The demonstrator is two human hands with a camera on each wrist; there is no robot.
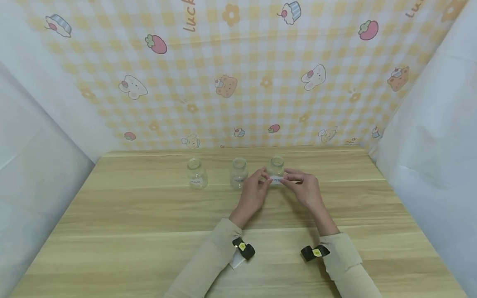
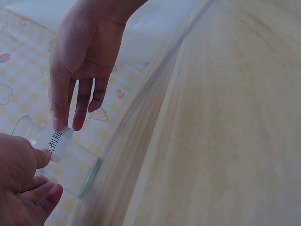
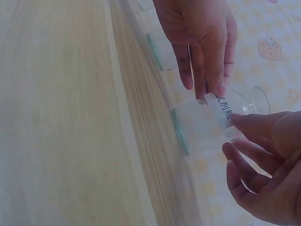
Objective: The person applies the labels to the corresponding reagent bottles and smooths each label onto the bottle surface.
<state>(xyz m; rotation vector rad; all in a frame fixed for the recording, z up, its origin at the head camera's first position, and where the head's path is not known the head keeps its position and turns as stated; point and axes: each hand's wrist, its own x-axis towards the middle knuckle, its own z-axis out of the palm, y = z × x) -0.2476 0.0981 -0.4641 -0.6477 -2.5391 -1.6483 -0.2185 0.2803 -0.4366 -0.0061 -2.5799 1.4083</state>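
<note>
A clear glass jar [image 1: 276, 162] stands upright at the back of the table, the rightmost of three. Across its front lies a small white label [image 1: 276, 180] with dark characters. My left hand [image 1: 254, 193] pinches the label's left end, thumb on its face. From the other side my right hand [image 1: 307, 191] holds the right end the same way. Both wrist views show the label [image 2: 58, 142] against the jar's side [image 3: 190, 120], other fingers beside the glass. Whether the label's whole back touches the glass, I cannot tell.
Left of this jar stand a middle glass jar [image 1: 239, 167] and a left glass jar [image 1: 195, 169], each bearing a white label. A flat white piece [image 1: 237, 260] lies partly under the left wrist. Behind the wooden table [image 1: 130, 231] hangs a checked cloth [image 1: 261, 103].
</note>
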